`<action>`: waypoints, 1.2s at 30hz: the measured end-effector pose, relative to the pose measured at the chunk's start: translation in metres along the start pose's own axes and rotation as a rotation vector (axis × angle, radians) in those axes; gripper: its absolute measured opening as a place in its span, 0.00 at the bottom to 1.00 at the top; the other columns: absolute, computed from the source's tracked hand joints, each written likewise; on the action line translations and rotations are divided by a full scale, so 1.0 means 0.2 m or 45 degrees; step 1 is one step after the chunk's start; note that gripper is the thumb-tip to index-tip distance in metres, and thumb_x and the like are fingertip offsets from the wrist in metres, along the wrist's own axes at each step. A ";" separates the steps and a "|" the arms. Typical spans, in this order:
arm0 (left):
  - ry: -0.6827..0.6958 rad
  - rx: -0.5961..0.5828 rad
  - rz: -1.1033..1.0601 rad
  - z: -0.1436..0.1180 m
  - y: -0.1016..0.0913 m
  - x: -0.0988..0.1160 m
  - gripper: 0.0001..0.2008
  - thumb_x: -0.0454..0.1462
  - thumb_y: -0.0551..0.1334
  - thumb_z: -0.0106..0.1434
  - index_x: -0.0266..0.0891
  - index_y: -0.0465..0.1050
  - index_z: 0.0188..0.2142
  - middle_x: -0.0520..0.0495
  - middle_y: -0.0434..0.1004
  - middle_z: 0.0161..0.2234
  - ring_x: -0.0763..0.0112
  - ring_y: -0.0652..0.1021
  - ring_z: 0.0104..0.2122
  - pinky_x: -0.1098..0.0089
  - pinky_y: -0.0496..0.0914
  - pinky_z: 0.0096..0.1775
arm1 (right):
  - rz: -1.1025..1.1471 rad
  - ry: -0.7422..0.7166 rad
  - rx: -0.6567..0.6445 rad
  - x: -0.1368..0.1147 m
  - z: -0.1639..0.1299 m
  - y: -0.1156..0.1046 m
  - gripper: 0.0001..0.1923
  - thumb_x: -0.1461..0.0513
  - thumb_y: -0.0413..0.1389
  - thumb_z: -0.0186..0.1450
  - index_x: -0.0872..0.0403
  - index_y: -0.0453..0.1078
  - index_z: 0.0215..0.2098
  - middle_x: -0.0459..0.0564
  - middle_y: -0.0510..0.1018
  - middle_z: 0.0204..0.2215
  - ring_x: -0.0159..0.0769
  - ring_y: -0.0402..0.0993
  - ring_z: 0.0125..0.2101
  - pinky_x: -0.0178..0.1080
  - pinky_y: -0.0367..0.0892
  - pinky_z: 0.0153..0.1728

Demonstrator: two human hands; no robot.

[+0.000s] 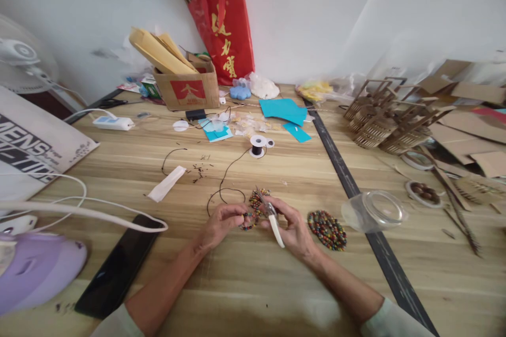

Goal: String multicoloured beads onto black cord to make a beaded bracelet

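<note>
Near the middle of the table, my left hand (222, 225) pinches a string of small multicoloured beads (260, 200). The rest of that string lies bunched between my two hands. Scissors (272, 217) with a white handle are in my right hand (293, 229), their blades pointing away from me, close beside the beads. A thin black cord (227, 171) runs from a white spool (258, 146) and curls on the table near my left fingers. To the right of my right hand rests a coiled pile of similar bead strings (327, 230).
A clear plastic jar (373, 211) lies right of the bead pile, by a dark strip (336, 158). At left are a black phone (120, 266), a white cable and a purple device (39, 271). A cardboard box (187, 87), blue cards (282, 110) and woven baskets (379, 124) stand farther back.
</note>
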State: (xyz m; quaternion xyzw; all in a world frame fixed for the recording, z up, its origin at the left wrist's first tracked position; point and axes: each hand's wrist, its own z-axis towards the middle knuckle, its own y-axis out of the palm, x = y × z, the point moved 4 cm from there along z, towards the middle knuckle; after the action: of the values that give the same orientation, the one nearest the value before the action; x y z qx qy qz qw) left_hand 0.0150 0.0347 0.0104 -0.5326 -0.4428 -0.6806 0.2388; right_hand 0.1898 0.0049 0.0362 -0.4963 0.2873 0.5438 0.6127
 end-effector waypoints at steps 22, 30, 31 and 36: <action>-0.197 -0.179 0.065 -0.02 0.00 -0.05 0.14 0.45 0.66 0.58 0.34 0.80 0.31 0.47 0.75 0.24 0.72 0.73 0.24 0.71 0.67 0.31 | 0.467 0.280 0.063 0.09 -0.02 0.08 0.23 0.60 0.66 0.55 0.52 0.70 0.48 0.46 0.76 0.31 0.31 0.73 0.31 0.33 0.70 0.34; -0.214 -0.164 0.065 -0.02 0.00 -0.06 0.16 0.45 0.66 0.59 0.32 0.78 0.31 0.46 0.76 0.24 0.72 0.74 0.25 0.72 0.67 0.31 | 0.662 0.415 -0.081 0.09 -0.04 0.13 0.24 0.61 0.69 0.51 0.53 0.71 0.45 0.44 0.76 0.29 0.30 0.72 0.29 0.32 0.68 0.32; -0.219 -0.151 0.076 -0.01 0.00 -0.06 0.16 0.45 0.66 0.59 0.31 0.77 0.31 0.47 0.75 0.23 0.72 0.74 0.25 0.72 0.67 0.31 | 0.708 0.431 -0.090 0.09 -0.04 0.13 0.24 0.62 0.70 0.50 0.53 0.71 0.45 0.44 0.76 0.28 0.30 0.72 0.29 0.32 0.68 0.31; -0.189 -0.067 0.103 0.00 0.00 -0.06 0.15 0.45 0.66 0.58 0.32 0.75 0.32 0.49 0.74 0.22 0.74 0.73 0.24 0.72 0.68 0.31 | 0.821 0.465 -0.070 0.08 -0.03 0.12 0.24 0.65 0.71 0.48 0.52 0.72 0.43 0.42 0.76 0.27 0.27 0.69 0.26 0.28 0.64 0.28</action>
State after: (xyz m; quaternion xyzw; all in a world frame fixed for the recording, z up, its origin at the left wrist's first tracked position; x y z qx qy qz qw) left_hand 0.0188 0.0332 -0.0008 -0.6051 -0.4193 -0.6405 0.2184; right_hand 0.1725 0.0032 0.0132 -0.4854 0.5187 0.6190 0.3349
